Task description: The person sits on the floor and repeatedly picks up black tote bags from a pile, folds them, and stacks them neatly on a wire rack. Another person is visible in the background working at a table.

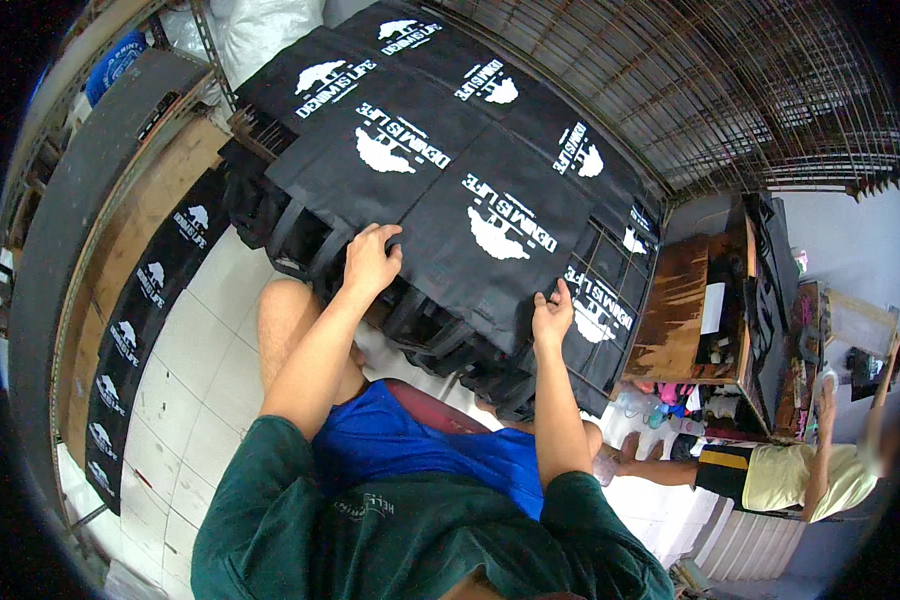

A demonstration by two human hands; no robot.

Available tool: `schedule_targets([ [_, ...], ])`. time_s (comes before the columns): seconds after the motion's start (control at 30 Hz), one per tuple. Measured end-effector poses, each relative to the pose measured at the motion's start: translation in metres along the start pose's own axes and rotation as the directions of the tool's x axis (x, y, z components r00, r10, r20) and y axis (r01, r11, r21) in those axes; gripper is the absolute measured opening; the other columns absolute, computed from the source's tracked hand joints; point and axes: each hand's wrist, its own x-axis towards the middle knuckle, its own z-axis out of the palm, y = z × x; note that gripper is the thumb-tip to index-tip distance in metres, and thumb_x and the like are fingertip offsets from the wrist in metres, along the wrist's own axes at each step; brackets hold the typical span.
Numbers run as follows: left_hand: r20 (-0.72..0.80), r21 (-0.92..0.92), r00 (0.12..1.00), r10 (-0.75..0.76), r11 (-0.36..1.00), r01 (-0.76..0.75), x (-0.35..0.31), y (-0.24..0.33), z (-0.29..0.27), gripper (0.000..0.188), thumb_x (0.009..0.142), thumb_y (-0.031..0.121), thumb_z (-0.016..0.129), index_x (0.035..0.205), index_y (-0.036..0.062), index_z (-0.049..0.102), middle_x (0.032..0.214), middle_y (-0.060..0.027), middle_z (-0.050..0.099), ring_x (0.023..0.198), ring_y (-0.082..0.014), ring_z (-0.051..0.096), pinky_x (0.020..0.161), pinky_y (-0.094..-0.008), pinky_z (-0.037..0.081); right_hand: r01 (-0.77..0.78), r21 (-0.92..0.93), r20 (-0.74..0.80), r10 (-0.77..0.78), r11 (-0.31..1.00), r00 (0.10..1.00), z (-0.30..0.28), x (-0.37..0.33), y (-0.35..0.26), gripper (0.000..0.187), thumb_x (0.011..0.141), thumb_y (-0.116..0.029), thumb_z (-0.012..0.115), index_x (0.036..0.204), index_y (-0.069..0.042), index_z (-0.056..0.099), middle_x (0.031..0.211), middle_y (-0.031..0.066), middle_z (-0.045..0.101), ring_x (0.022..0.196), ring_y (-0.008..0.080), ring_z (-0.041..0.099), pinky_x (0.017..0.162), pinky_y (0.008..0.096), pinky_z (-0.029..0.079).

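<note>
A black fabric bag (455,268) with a white print lies flat in front of me, on a wire drying rack (610,262). My left hand (370,262) is at its near left corner, fingers curled at the edge in what looks like a pinch. At the bag's near right edge, my right hand (552,318) has thumb and fingers drawn together on the cloth; part of its grip is hidden. Another printed black bag (335,205) lies beside it on the left, with several more behind. Dark straps and folds of other bags hang below the near edge.
Stacked wire racks (770,90) rise at the far right, near a wooden cabinet (670,310). On the left, a long wooden shelf (170,165) has a row of printed black pieces (155,285) along it. Another person (790,478) stands at the right, arms raised to a frame.
</note>
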Motion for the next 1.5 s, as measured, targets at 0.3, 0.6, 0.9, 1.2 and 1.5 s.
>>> schedule_targets([
  [0.3,-0.007,0.011,1.000,0.023,1.000,-0.023,-0.001,-0.003,0.003,0.025,0.071,0.007,0.064,0.096,0.0056,0.065,0.086,-0.0130,0.060,0.075,-0.0292,0.060,0.069,-0.0365,0.049,-0.001,0.042,0.012,0.000,0.999,1.000,-0.002,0.001,0.005,0.050,0.077,0.000,0.063,0.124,-0.006,0.050,0.086,0.0055,0.055,0.058,0.0087,0.051,0.058,0.0240,0.044],
  [0.6,0.005,0.002,1.000,0.005,1.000,-0.005,0.000,-0.003,0.002,0.025,0.071,0.008,0.063,0.096,0.0053,0.065,0.089,-0.0128,0.062,0.074,-0.0288,0.062,0.070,-0.0359,0.050,-0.003,0.036,0.003,0.002,0.999,1.000,-0.001,0.002,0.008,0.044,0.077,-0.003,0.063,0.119,-0.008,0.055,0.091,0.0082,0.054,0.066,0.0125,0.053,0.064,0.0266,0.046],
  [0.9,0.042,0.025,0.999,-0.012,1.000,0.011,0.000,0.003,-0.004,0.025,0.072,0.008,0.063,0.097,0.0046,0.064,0.088,-0.0135,0.062,0.073,-0.0280,0.061,0.067,-0.0362,0.049,0.054,-0.067,-0.028,-0.056,0.996,0.998,-0.004,-0.006,-0.011,0.041,0.077,-0.005,0.063,0.117,-0.006,0.056,0.091,0.0092,0.052,0.066,0.0167,0.055,0.064,0.0298,0.046],
  [1.2,0.050,0.014,0.999,-0.019,1.000,0.019,0.000,0.004,-0.005,0.026,0.072,0.008,0.063,0.098,0.0055,0.064,0.089,-0.0133,0.061,0.075,-0.0288,0.062,0.070,-0.0370,0.050,0.108,-0.043,-0.046,-0.110,0.993,0.993,-0.004,-0.005,-0.005,0.039,0.076,-0.005,0.064,0.115,-0.004,0.057,0.088,0.0096,0.053,0.065,0.0165,0.055,0.063,0.0290,0.046],
  [1.5,-0.061,0.153,0.978,0.200,0.970,-0.189,-0.012,0.029,-0.022,0.035,0.070,0.015,0.064,0.104,0.0068,0.061,0.110,-0.0142,0.056,0.104,-0.0319,0.052,0.090,-0.0405,0.040,0.316,0.056,-0.253,-0.292,0.947,0.922,-0.073,-0.026,-0.011,0.029,0.077,-0.007,0.063,0.106,-0.003,0.060,0.087,0.0089,0.059,0.073,0.0176,0.055,0.062,0.0291,0.044],
])
